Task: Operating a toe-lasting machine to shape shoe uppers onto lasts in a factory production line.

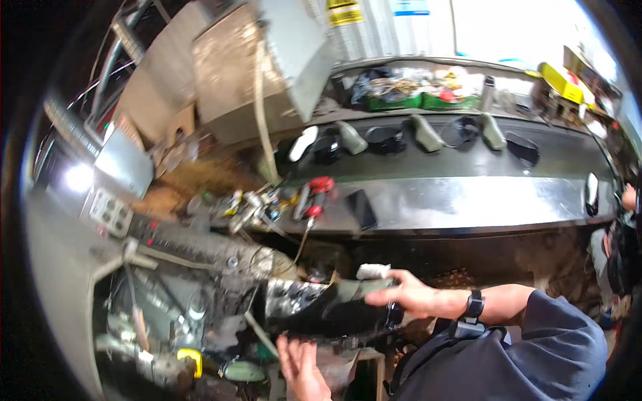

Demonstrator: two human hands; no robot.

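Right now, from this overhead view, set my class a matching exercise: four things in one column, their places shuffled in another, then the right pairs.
Things
1. Right hand
2. Black watch
3. Dark phone-like slab
4. Green trays

Places
A. Beyond the dark belt
B. On the silver surface
C. At the grey-green piece
D. Around the wrist

Pairs: 1-C; 2-D; 3-B; 4-A
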